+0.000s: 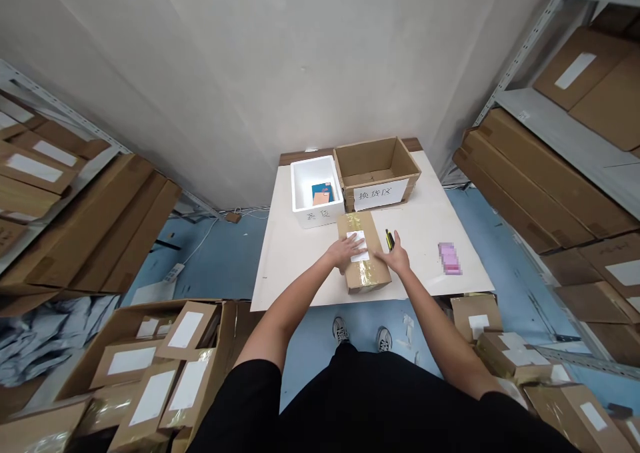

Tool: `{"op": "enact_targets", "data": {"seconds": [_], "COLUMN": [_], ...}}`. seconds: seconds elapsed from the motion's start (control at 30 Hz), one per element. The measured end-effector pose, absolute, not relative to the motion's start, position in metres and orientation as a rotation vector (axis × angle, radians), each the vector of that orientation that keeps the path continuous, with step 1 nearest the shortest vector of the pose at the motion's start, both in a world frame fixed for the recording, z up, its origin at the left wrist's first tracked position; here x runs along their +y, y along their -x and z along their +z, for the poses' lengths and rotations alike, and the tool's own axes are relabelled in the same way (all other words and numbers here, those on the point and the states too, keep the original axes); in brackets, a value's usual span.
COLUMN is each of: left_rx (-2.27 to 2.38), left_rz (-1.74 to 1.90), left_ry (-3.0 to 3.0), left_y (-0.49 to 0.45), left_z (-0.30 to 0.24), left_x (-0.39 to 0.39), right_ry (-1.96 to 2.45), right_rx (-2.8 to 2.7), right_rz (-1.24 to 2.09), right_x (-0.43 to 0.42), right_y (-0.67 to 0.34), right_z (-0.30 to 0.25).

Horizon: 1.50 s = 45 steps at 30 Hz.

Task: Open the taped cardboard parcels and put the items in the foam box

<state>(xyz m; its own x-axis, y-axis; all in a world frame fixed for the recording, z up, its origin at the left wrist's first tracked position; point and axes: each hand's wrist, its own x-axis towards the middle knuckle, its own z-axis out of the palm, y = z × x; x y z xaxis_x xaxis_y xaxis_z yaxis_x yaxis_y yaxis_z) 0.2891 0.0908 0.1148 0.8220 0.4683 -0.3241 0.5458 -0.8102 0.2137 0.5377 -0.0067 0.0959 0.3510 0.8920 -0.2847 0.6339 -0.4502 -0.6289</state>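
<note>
A taped cardboard box (pixel 379 266) sits near the front edge of the table, with a white label (pixel 361 256) on its top. My left hand (pixel 345 250) lies flat on the box and partly over the label, fingers spread. At the box's right side is my right hand (pixel 397 256), its thumb reaching to the box edge. A yellow and black utility knife (pixel 389 240) sticks out between that thumb and the fingers; its lower end is hidden by the hand.
Behind the box stand a white foam bin (pixel 317 217) holding small blue and orange items, and an open carton (pixel 375 163) with a handwritten sign. A blurred pink item (pixel 450 258) lies at right on the table (pixel 290 266). Boxes and shelves (pixel 565 120) flank both sides.
</note>
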Motion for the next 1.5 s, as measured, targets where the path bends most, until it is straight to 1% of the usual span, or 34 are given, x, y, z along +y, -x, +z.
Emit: {"op": "enact_targets", "data": {"seconds": [0.1,0.17,0.3,0.37,0.43,0.5,0.57,0.63,0.77,0.87,1.3,1.5], "left_rx": [0.692,0.772,1.243,1.501,1.631,1.631,1.591,1.581,1.646,1.701,1.708,1.734], "left_rz": [-0.364,-0.403,-0.429,-0.399,-0.391,-0.408,-0.434,-0.446,-0.434,-0.441,-0.504,-0.478], "left_ry": [-2.726,-2.691,-2.56,-2.468,-2.41,-2.417,-2.442,-2.438,-2.389,-2.373,-2.352,-2.361], "left_y": [-0.297,-0.298,-0.318,-0.337,-0.352,-0.361,-0.362,-0.361,-0.366,-0.377,-0.385,-0.389], "left_z": [0.107,0.103,0.099,0.098,0.097,0.097,0.096,0.093,0.085,0.082,0.081,0.084], "left_x": [0.09,0.079,0.04,0.02,0.006,0.001,0.001,0.001,-0.005,-0.011,-0.007,-0.01], "right_ry": [2.256,2.279,2.35,2.33,2.269,2.212,2.148,2.055,1.785,1.659,1.526,1.567], "right_rx": [-1.356,-1.38,-1.393,-1.446,-1.513,-1.529,-1.452,-1.303,-1.048,-0.934,-0.909,-1.047], "right_rz": [0.921,0.909,0.764,0.771,0.777,0.773,0.788,0.849,1.112,1.267,1.49,1.584], "right_x": [-0.042,-0.043,0.006,0.041,0.068,0.079,0.069,0.042,-0.028,-0.06,-0.084,-0.112], "right_y": [-0.548,-0.555,-0.569,-0.574,-0.578,-0.583,-0.591,-0.601,-0.623,-0.63,-0.636,-0.66], "right_z": [0.084,0.08,0.086,0.093,0.101,0.105,0.104,0.098,0.079,0.073,0.082,0.08]}}
